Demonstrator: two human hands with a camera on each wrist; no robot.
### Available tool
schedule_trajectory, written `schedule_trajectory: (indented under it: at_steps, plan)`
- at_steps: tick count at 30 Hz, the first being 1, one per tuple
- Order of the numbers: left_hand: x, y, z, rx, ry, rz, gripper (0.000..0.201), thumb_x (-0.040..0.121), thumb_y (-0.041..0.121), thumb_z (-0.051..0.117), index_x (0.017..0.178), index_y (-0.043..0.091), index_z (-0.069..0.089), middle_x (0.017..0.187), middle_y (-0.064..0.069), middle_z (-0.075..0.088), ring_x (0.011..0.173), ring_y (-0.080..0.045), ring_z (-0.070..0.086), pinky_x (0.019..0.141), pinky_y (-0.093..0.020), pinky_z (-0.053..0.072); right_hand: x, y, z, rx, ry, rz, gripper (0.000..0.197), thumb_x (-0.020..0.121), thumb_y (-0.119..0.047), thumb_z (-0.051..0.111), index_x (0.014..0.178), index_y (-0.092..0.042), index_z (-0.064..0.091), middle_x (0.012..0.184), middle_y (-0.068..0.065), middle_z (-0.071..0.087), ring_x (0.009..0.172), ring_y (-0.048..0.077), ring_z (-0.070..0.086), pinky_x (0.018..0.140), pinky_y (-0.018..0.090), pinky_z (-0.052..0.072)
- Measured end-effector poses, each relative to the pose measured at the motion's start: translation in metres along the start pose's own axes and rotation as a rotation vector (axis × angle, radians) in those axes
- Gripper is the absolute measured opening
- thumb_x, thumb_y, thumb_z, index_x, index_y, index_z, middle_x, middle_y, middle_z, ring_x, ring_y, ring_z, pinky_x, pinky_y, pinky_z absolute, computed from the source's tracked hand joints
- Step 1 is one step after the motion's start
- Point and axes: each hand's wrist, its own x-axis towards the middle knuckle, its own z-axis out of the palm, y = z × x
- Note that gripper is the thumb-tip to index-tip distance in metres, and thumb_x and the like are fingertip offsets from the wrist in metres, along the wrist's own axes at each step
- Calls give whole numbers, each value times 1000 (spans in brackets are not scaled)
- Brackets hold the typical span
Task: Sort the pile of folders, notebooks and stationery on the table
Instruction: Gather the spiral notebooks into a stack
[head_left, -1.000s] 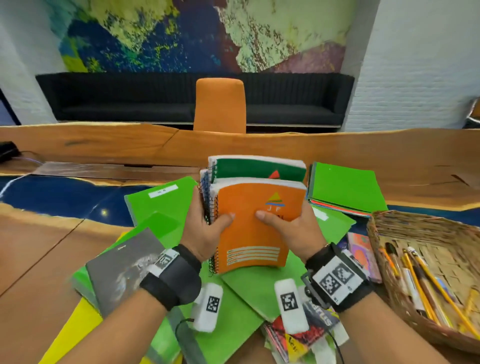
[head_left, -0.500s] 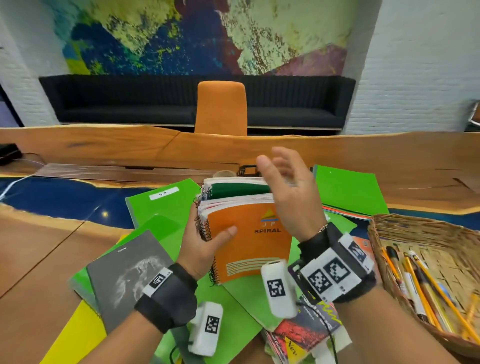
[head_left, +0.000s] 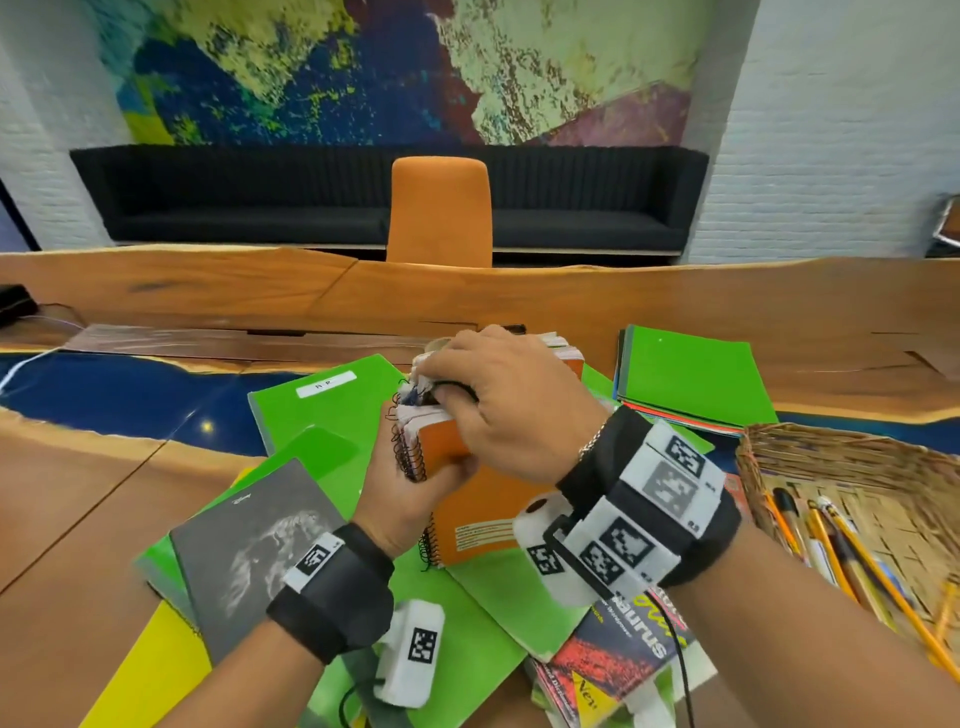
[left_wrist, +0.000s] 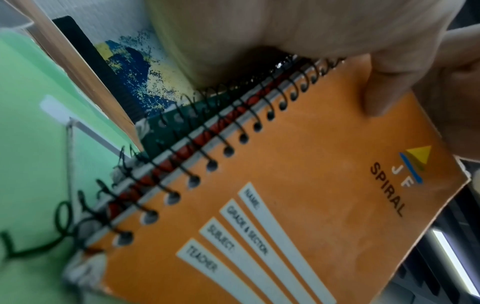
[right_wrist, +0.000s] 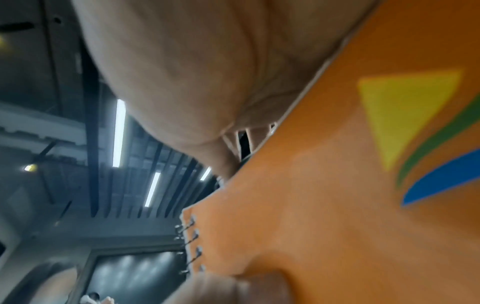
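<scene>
- Standing tilted above the green folders (head_left: 332, 410) at mid-worktop: a stack of spiral notebooks (head_left: 470, 519), orange one in front, a green-covered one behind it in the left wrist view.
- Gripping the stack's spiral edge from the left: left hand (head_left: 402, 493), thumb lying on the orange cover.
- Curling down over the stack's top edge: right hand (head_left: 511, 410), fingers hooking among the page edges and wire coils.
- Lying flat at near left, on the folders: a grey book (head_left: 249, 545).
- Sitting at far right, apart from the pile: a neat stack topped by a green folder (head_left: 691, 379).
- Resting at the right edge of the worktop (head_left: 78, 499): a wicker basket (head_left: 831, 452) holding pencils (head_left: 857, 551).
- Poking out near the right wrist: a dark paperback (head_left: 618, 654).
</scene>
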Motion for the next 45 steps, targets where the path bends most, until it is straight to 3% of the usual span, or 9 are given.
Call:
schedule_trajectory:
  at_steps: [9, 18, 21, 25, 29, 33, 38, 42, 45]
  plan:
    - [1, 1, 4, 3, -13, -2, 68, 60, 23, 78, 120, 19, 45, 102, 7, 72, 92, -14, 70, 75, -28, 57, 6, 4, -14, -150, -9, -35, 29, 99, -21, 43, 122, -24, 61, 105, -5, 52, 95, 15, 39, 81, 32, 36]
    - [1, 1, 3, -36, -25, -11, 74, 62, 23, 78, 124, 4, 43, 104, -6, 70, 94, -21, 70, 77, -31, 56, 10, -2, -9, -76, 31, -40, 24, 97, -17, 45, 116, -20, 61, 100, -1, 51, 87, 19, 50, 73, 36, 46]
    - [-1, 2, 2, -104, -27, 6, 87, 61, 24, 79, 126, -16, 38, 109, -27, 63, 96, -26, 69, 77, -31, 55, 10, -8, -4, -104, -77, -75, 26, 98, -20, 44, 117, -24, 62, 101, -3, 50, 94, 18, 47, 79, 37, 43]
    - [-1, 6, 1, -21, -36, 42, 82, 63, 22, 79, 125, -19, 42, 110, -26, 65, 100, -26, 69, 77, -30, 54, 13, -6, 1, -16, -77, -54, 36, 101, -27, 40, 132, -32, 57, 120, -3, 54, 108, 19, 47, 92, 42, 42]
    - [1, 10, -1, 141, -19, 40, 57, 63, 29, 78, 112, 6, 61, 102, 3, 74, 94, -10, 69, 76, -24, 53, 11, -5, 11, -36, -108, -55, 60, 100, -56, 28, 152, -26, 33, 139, -2, 55, 128, 22, 48, 102, 44, 39]
    - [4, 8, -6, 200, -11, 45, 59, 63, 44, 86, 112, 19, 64, 107, -1, 72, 102, -19, 68, 85, -37, 54, 7, 2, 1, -86, -159, -17, 78, 89, -77, 27, 154, -34, 21, 158, -7, 32, 146, 14, 25, 119, 51, 15]
    - [3, 8, -7, 118, 52, -58, 86, 41, 60, 90, 112, 22, 60, 102, 9, 75, 93, -13, 72, 73, -23, 57, -33, 63, 5, 508, 446, 413, 93, 67, -83, 52, 145, -34, 38, 146, -10, 44, 133, 6, 39, 110, 35, 32]
    - [1, 8, -12, 84, 64, -93, 94, 36, 68, 88, 113, 23, 58, 103, 8, 75, 95, -13, 72, 74, -25, 58, -47, 88, 48, 1189, 261, 706, 122, 46, -101, 46, 148, -34, 34, 150, -2, 43, 136, 16, 41, 115, 52, 26]
    - [-3, 8, -8, 63, 1, -86, 105, 43, 59, 91, 126, 10, 52, 113, -3, 72, 101, -20, 70, 76, -27, 58, -50, 89, 64, 1449, 203, 599, 108, 59, -98, 45, 144, -31, 45, 144, 3, 52, 132, 22, 49, 115, 55, 27]
